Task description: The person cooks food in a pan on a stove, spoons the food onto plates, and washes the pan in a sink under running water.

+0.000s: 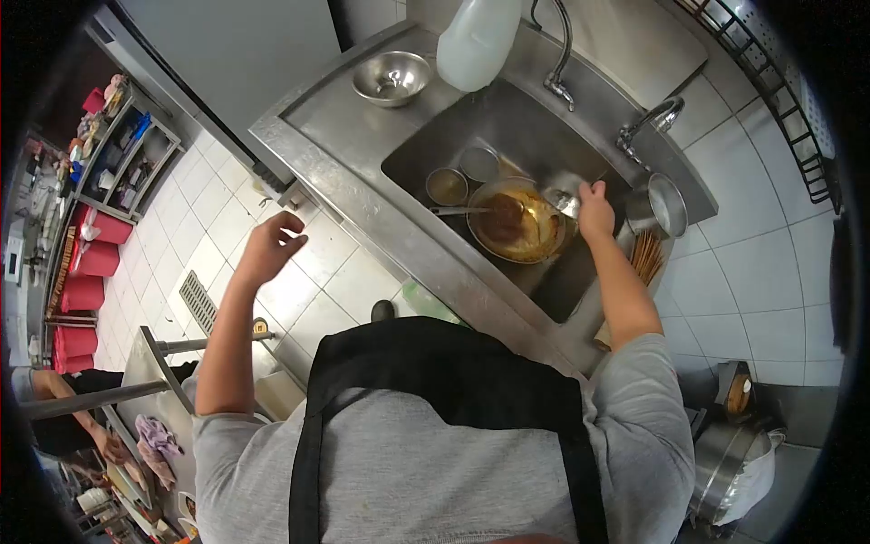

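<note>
My right hand (595, 210) is over the sink (576, 283), closed on a shiny metal piece (564, 201) whose full shape I cannot make out. Just below it lies a round pan (517, 238) with brown residue and yellowish liquid, a handle-like utensil resting across its left rim. Two small round containers (447, 187) (479, 164) stand beside the pan in the basin. My left hand (271, 248) hangs in the air over the tiled floor, left of the counter, with fingers partly curled and apart, holding nothing.
A metal bowl (391, 79) sits on the counter's left part, near a translucent jug (478, 43). Two faucets (560, 89) (640, 132) rise behind the basin. At right are a metal pot (666, 206) and a whisk-like bundle (646, 257). Another person's arm (68, 399) shows at lower left.
</note>
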A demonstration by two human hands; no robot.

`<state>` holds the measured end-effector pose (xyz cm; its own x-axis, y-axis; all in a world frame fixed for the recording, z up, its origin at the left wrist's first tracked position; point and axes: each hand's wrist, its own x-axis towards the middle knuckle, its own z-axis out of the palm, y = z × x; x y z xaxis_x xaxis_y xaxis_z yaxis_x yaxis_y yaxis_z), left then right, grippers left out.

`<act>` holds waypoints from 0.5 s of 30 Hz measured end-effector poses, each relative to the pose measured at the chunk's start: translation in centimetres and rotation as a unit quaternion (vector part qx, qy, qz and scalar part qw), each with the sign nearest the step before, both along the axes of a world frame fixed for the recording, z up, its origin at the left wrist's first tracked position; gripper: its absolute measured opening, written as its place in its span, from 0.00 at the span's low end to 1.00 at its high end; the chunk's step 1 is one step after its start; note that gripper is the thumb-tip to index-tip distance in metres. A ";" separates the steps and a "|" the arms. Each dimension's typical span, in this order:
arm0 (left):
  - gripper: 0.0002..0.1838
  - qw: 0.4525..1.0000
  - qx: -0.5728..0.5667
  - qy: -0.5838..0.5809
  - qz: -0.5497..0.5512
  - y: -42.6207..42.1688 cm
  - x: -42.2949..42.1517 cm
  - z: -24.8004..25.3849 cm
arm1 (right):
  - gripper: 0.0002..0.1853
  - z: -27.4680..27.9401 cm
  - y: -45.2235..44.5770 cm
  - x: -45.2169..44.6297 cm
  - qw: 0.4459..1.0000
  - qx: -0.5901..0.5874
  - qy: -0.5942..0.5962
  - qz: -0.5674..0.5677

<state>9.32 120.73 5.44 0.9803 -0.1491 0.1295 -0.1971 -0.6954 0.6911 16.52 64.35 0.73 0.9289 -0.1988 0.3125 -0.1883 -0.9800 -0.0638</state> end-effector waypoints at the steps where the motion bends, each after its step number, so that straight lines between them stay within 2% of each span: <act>1: 0.12 0.999 -0.009 -0.036 -0.013 -0.5 0.5 -0.4 | 0.14 0.2 -0.2 0.3 0.998 -0.036 -0.004 0.044; 3: 0.21 0.991 0.007 -0.121 -0.057 -3.4 2.2 -0.9 | 0.12 1.7 1.1 0.9 0.990 -0.087 -0.034 0.103; 5: 0.29 0.986 -0.030 -0.113 -0.118 -9.1 3.9 0.4 | 0.12 3.8 3.8 1.9 0.975 -0.119 -0.048 0.180; 6: 0.32 0.971 -0.043 -0.146 -0.185 -12.0 5.6 0.7 | 0.12 4.8 5.5 2.2 0.965 -0.134 -0.056 0.216; 7: 0.35 0.952 -0.005 -0.220 -0.210 -15.0 7.1 1.0 | 0.12 6.0 7.6 2.2 0.958 -0.139 -0.048 0.245; 8: 0.37 0.946 0.014 -0.229 -0.228 -17.7 8.8 0.4 | 0.11 7.3 9.7 2.5 0.950 -0.144 -0.041 0.274; 9: 0.39 0.959 0.042 -0.151 -0.236 -19.7 9.4 1.2 | 0.11 8.4 11.7 2.7 0.943 -0.144 -0.039 0.299; 10: 0.33 0.953 0.057 -0.184 -0.232 -21.3 10.8 0.4 | 0.10 9.1 13.3 2.9 0.934 -0.143 -0.036 0.325; 12: 0.23 0.964 0.042 -0.172 -0.199 -22.4 14.1 -0.8 | 0.09 9.4 15.3 4.3 0.922 -0.126 -0.046 0.362; 14: 0.19 0.965 0.053 -0.178 -0.187 -21.1 16.9 -1.5 | 0.14 11.2 15.8 5.5 0.926 0.043 0.016 0.376; 15: 0.18 0.965 0.058 -0.183 -0.180 -20.4 18.1 -1.4 | 0.17 11.3 15.3 7.3 0.930 0.166 -0.055 0.324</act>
<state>27.43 100.35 4.03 0.7539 -0.5056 0.4195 -0.6565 -0.6043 0.4515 23.80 79.63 12.01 0.8531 0.2885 0.4347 0.4604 -0.8082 -0.3672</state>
